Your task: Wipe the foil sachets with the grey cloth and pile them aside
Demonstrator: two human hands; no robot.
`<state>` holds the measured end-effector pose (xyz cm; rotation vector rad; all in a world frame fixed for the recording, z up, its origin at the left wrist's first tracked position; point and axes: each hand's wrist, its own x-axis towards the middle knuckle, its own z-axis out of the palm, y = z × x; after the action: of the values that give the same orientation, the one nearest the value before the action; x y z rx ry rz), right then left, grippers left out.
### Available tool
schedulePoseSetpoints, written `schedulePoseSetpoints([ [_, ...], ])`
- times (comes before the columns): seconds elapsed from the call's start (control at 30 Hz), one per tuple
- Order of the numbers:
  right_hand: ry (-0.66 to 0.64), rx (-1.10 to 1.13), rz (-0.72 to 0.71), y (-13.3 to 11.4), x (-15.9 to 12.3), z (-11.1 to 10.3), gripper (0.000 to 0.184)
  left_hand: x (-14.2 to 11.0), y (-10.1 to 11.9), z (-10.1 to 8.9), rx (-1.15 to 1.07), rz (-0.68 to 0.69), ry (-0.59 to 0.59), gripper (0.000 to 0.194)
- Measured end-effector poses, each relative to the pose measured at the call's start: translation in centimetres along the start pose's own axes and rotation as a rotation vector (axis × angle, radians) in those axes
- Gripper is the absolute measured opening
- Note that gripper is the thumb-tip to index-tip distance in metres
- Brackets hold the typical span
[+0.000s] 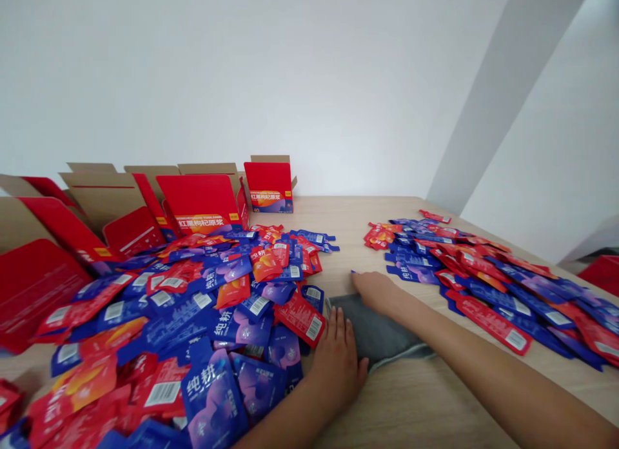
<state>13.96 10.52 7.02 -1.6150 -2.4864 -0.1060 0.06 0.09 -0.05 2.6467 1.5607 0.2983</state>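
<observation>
A dark grey cloth (382, 329) with a pale edge lies on the table between the two groups of sachets. My left hand (338, 359) rests at its left edge, fingers stretched out, beside a red sachet (300, 317) of the pile. Over the far edge of the cloth, my right hand (380, 293) has its fingers curled in. A tiny blue bit shows at its fingertips, but what it grips is hidden. Blue sachets (215, 397) and red ones are heaped loosely to my left.
Open red cartons (196, 200) stand along the back left, with one smaller-looking carton (269, 186) farther back. On the right, red and blue sachets (493, 278) lie in an overlapping spread. The wooden table (348, 220) reaches towards a white wall (309, 81).
</observation>
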Motion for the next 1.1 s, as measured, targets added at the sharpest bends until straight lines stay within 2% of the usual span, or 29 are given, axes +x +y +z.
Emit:
schedulePoseSetpoints([
  [0.07, 0.060, 0.127, -0.007, -0.2, 1.8, -1.3, 0.033, 0.1, 0.1, -0.2, 0.005, -0.004, -0.001, 0.068],
  [0.13, 0.161, 0.353, -0.006, -0.7, 3.5, -2.3, 0.041, 0.2, 0.2, -0.3, 0.012, -0.003, -0.006, 0.068],
  [0.2, 0.259, 0.682, 0.010, -0.9, 4.9, -2.5, 0.045, 0.2, 0.1, -0.2, 0.018, -0.003, -0.008, 0.068],
  [0.27, 0.274, 0.837, 0.066, -0.5, 5.4, -1.9, 0.046, 0.2, 0.1, 0.0, 0.022, 0.005, 0.003, 0.067],
  [0.3, 0.254, 0.782, 0.111, 0.0, 5.3, -1.3, 0.046, 0.1, 0.1, 0.1, 0.022, 0.010, 0.010, 0.066],
  [0.37, 0.193, 0.478, 0.202, 1.7, 4.3, 0.1, 0.045, 0.1, 0.0, 0.2, 0.021, 0.014, 0.019, 0.065],
  [0.43, 0.170, 0.302, 0.266, 4.1, 2.5, 1.4, 0.044, 0.0, 0.0, 0.1, 0.015, 0.015, 0.021, 0.066],
  [0.6, 0.184, 0.120, 0.410, 10.7, -2.1, 3.4, 0.034, 0.0, 0.1, -0.5, 0.009, 0.029, 0.002, 0.067],
  [0.7, 0.216, -0.002, 0.415, 13.9, -3.4, 3.9, 0.032, 0.1, 0.1, -0.9, 0.003, 0.024, -0.007, 0.067],
  [0.8, 0.218, -0.023, 0.399, 15.8, -4.0, 3.7, 0.034, 0.1, 0.1, -1.2, 0.001, 0.022, -0.025, 0.066],
  [0.93, 0.199, 0.022, 0.363, 15.7, -4.1, 2.6, 0.036, 0.0, 0.2, -1.4, 0.005, 0.034, -0.031, 0.065],
  [1.0, 0.236, 0.147, 0.406, 14.3, -3.9, 2.0, 0.041, 0.0, 0.2, -1.4, 0.004, 0.036, -0.027, 0.065],
  [1.1, 0.297, 0.511, 0.492, 10.7, -4.0, 1.9, 0.051, 0.0, 0.2, -1.2, 0.009, 0.040, -0.014, 0.066],
])
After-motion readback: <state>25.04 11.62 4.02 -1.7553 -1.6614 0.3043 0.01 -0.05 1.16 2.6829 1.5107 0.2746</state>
